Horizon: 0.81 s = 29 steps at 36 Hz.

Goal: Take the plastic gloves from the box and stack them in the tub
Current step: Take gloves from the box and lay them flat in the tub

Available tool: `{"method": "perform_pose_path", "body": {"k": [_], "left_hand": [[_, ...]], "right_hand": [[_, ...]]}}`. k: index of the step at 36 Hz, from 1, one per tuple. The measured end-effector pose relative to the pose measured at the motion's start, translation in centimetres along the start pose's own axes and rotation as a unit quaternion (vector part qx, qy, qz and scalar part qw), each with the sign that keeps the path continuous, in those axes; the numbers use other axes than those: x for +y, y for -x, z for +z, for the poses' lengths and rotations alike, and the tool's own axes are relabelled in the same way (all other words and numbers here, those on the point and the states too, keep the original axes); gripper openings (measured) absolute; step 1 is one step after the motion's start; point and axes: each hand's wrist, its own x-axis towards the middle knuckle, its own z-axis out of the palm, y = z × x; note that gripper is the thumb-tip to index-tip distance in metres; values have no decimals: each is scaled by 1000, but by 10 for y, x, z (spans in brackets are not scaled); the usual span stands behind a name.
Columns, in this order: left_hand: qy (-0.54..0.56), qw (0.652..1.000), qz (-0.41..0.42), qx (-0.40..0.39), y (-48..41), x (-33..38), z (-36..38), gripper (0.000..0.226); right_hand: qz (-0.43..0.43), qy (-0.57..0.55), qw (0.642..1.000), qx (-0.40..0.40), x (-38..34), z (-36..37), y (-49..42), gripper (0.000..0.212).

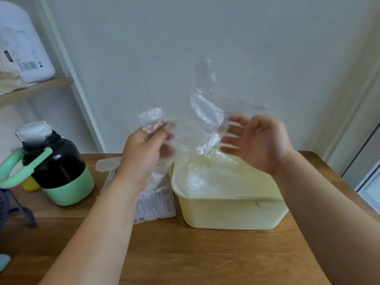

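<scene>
Wooden bench (185,254) carries a yellow tub (232,214) beside the glove box (156,204). Above them my left hand (144,149) pinches 1 clear plastic glove (205,112); my right hand (259,140) is spread.

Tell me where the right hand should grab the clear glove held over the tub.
Probably pinch the glove at its loose right edge, coming from the right. The left hand pinches the opposite end, so the film hangs slack between, and the open right hand is next to that edge, over the tub.
</scene>
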Motion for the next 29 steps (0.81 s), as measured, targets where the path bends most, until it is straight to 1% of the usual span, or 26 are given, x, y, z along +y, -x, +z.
{"method": "perform_pose_path", "body": {"k": [1,2,3,4,5,6,7,8,9,11,13,15,17,18,19,20,21,22,23,24,25,26,27,28,29], "left_hand": [[-72,997,27,10,-3,1,-2,9],[-129,990,52,20,-6,3,-4,11],[-159,985,67,29,-9,5,-5,11],[-176,981,74,41,-12,7,-6,11],[-188,977,81,62,-14,9,-6,14],[-189,975,83,83,-16,10,-5,18],[-182,974,83,102,-18,11,-3,20],[-176,973,87,120,-18,11,-2,18],[-171,972,88,133,-18,12,0,18],[-161,974,76,141,-13,13,3,19],[-143,981,65,116,-6,16,6,11],[-116,990,69,46,4,20,9,7],[-84,992,72,-62,12,24,9,9],[-46,990,63,-120,15,24,8,12],[-1,984,54,-172,16,23,4,15],[39,976,49,-209,17,23,-1,20],[68,974,48,-213,16,22,-4,25],[98,977,51,-184,14,21,-7,27],[122,983,54,-126,11,19,-10,26],[137,987,54,-65,8,17,-13,26],[145,988,48,-20,4,13,-15,24],[158,987,31,-3,1,10,-16,25],[178,984,-2,-18,0,8,-16,39],[198,977,-40,-63,0,6,-16,61],[215,965,-69,-129,1,5,-16,78]], "right_hand": [[-37,-17,996,78,-5,0,-2,32],[-85,-9,984,156,-10,1,-5,32],[-132,39,965,224,-15,4,-7,31],[-179,112,936,280,-18,10,-7,26],[-228,183,902,319,-20,16,-6,19],[-276,232,869,340,-20,22,-4,11],[-311,255,849,343,-20,28,-2,10],[-329,265,844,331,-19,35,0,13],[-326,281,849,308,-18,41,1,18],[-262,342,874,225,-13,54,2,25],[-171,381,900,127,-9,65,1,33],[-92,384,918,46,-5,71,-1,40],[-29,379,924,-35,0,74,-4,46],[-16,365,928,-68,2,73,-4,43],[-17,333,939,-85,4,74,-4,34],[-23,281,956,-84,4,76,-4,25],[-26,219,973,-68,4,76,-4,19],[-26,159,986,-52,2,76,-6,15],[-20,107,993,-46,0,74,-6,14],[-9,62,996,-62,-3,71,-7,14],[5,21,994,-103,-6,69,-7,14],[20,-23,988,-153,-8,67,-6,13],[32,-63,978,-196,-10,65,-4,13],[40,-95,970,-222,-11,64,-2,16],[42,-116,965,-233,-12,62,-1,19]]}}
